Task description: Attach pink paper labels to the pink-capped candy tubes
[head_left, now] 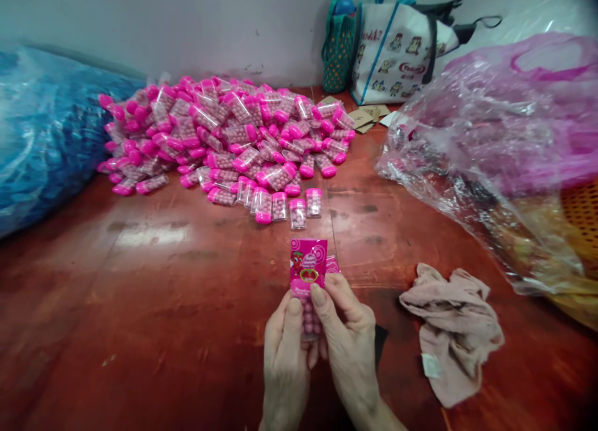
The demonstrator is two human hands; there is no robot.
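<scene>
Here, at the near edge of a worn red table [154, 281], a person's left hand [286, 356] and right hand [351, 347] meet around a single small clear candy container [310, 316] filled with pink balls, held upright just above the table. Both thumbs press against its front, and the fingers of each hand curl behind it, pinching the container between them. A pink printed label [308, 264] showing a strawberry design stands over the container's upper part, gripped at its lower edge by the two thumbs. Just beyond the hands, four like containers stand in a short row [290, 205] toward the table's middle, and behind them a large heap of pink-capped containers [224, 132] spreads to the far edge by the wall. A crumpled beige cloth [451, 331] lies near the right hand. A clear plastic bag [490, 151] fills the right side, a blue plastic bag [42, 132] the left edge, and two tote bags [397, 48] lean at the far right corner.
</scene>
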